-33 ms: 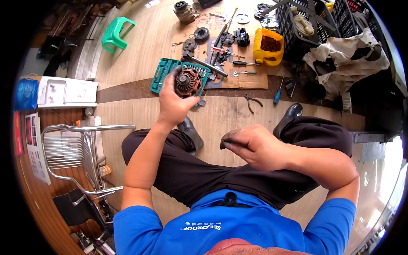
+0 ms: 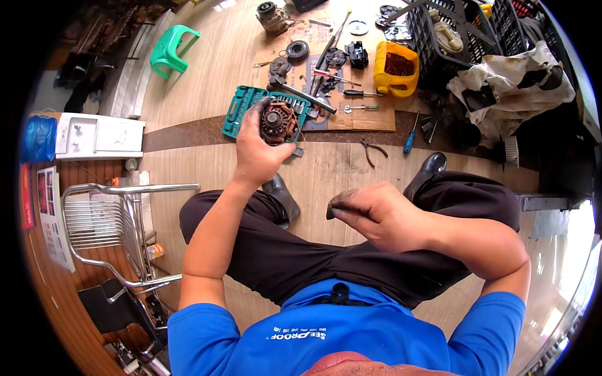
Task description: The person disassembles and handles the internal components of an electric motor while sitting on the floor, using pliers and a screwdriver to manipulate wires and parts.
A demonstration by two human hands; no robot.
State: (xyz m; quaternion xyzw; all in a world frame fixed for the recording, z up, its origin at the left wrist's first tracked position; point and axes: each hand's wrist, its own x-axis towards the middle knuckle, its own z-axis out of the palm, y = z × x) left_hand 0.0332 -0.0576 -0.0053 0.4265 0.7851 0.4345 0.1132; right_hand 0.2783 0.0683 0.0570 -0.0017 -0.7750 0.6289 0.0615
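My left hand point(image 2: 257, 150) grips a round motor part point(image 2: 279, 122) with copper windings and a finned hub, its thumb along the lower side and blackened fingers at the left. It is over an open teal socket case point(image 2: 241, 106). My right hand point(image 2: 379, 216) hovers above my lap with blackened fingertips pinched together; what is in them, if anything, is hidden. Beyond, a cardboard sheet point(image 2: 379, 122) carries a black bar point(image 2: 320, 103), a black ring point(image 2: 298, 50), screwdrivers and several dark parts. Pliers point(image 2: 375, 150) and a blue screwdriver point(image 2: 411, 138) lie on the floor.
A yellow cut jug point(image 2: 395, 69) and black crates point(image 2: 433, 37) with a dirty cloth point(image 2: 508, 88) stand at upper right. A green stool point(image 2: 166, 53), white cabinet point(image 2: 97, 135) and metal chair point(image 2: 100, 219) are at left. My boots point(image 2: 279, 197) rest on the floor.
My left hand and the motor part have shifted very slightly to the right. The rest looks the same.
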